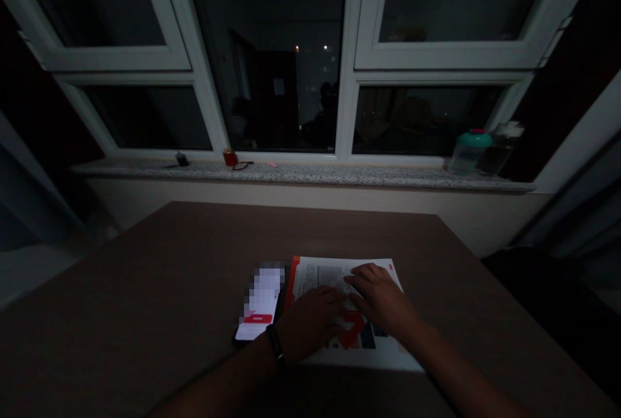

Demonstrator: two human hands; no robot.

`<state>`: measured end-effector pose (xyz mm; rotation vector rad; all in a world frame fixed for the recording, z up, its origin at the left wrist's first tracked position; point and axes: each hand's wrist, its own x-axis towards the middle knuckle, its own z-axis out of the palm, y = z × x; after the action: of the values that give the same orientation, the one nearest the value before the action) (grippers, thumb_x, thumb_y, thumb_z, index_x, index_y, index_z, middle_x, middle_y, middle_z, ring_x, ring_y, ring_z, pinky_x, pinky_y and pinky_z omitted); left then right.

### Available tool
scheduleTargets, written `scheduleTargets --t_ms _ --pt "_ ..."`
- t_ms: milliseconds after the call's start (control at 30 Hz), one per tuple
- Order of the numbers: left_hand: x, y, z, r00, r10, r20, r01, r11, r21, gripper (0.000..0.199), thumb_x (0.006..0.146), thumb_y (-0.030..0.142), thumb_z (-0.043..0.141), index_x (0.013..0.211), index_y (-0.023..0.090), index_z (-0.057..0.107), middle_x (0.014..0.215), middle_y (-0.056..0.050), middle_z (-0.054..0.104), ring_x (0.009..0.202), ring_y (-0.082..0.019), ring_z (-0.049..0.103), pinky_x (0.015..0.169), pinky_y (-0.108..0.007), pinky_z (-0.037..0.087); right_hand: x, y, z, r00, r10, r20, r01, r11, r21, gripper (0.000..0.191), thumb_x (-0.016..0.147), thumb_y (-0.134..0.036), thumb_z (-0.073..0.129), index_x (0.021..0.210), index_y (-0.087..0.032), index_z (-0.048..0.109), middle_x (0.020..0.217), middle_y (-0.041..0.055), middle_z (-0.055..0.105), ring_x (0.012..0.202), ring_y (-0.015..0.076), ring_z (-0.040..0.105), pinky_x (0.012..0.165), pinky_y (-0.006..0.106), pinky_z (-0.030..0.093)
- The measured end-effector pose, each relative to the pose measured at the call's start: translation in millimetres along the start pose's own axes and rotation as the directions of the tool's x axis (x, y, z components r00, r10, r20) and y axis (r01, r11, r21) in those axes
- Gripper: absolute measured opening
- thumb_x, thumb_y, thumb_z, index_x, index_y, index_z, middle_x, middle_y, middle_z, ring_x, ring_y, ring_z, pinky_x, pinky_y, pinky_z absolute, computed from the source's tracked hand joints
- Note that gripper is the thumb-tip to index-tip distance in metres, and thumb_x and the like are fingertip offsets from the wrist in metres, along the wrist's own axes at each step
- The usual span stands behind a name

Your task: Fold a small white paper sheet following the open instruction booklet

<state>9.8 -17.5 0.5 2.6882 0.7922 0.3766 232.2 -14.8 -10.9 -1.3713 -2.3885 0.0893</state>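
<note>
Head view: the printed sheet (349,305) on the brown table (145,288) is pressed flat by the left hand (310,324) and right hand (381,298), both open-palmed, with a lit phone (262,305) just beside its left edge.

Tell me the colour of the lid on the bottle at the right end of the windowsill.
The lid is teal green with a small red top, seen in the head view.

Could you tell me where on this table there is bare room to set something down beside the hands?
The table is bare left of the phone, bare between the booklet and the far edge, and bare right of the booklet. The crowded spot is near the front edge: left hand and right hand rest on the booklet, with the phone close alongside.
</note>
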Motion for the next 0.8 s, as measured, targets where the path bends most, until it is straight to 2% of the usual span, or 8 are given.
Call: scheduleTargets --t_ms 333,533,800 --pt "0.5 -0.9 1.2 1.000 0.016 -0.021 -0.016 1.000 -0.017 0.028 0.089 0.019 0.069 0.116 0.023 0.062 0.125 -0.004 0.062 0.119 -0.024 0.053 0.102 -0.038 0.042 2.2 -4.4 -2.8 0.999 -0.041 0.017 0.042 0.994 -0.102 0.025 0.092 -0.024 0.060 0.116 -0.022 0.065 0.115 0.0091 0.062 0.110 0.0278 0.050 0.095 0.043 0.041" --pt "-0.5 -1.1 1.4 1.000 0.008 -0.025 -0.009 1.000 -0.029 0.026 0.091 0.020 0.065 0.117 0.025 0.063 0.130 -0.004 0.060 0.123 -0.025 0.051 0.104 -0.039 0.041 1.8 -5.8 -5.5 0.998 -0.053 0.015 0.054 0.994 -0.090 0.015 0.093 -0.022 0.058 0.105 -0.023 0.068 0.112 0.0075 0.063 0.108 0.0260 0.052 0.091 0.040 0.042" --pt "-1.2 2.5 -1.0 1.000 -0.017 -0.013 0.017 1.000 -0.024 0.027 0.090 0.020 0.066 0.116 0.023 0.063 0.130 -0.004 0.060 0.125 -0.024 0.049 0.105 -0.038 0.039 0.3 -5.5 -6.8 0.996 -0.082 0.038 0.085 0.993 -0.077 0.018 0.094 -0.018 0.053 0.101 -0.022 0.069 0.109 0.0073 0.064 0.107 0.0247 0.052 0.093 0.040 0.039"
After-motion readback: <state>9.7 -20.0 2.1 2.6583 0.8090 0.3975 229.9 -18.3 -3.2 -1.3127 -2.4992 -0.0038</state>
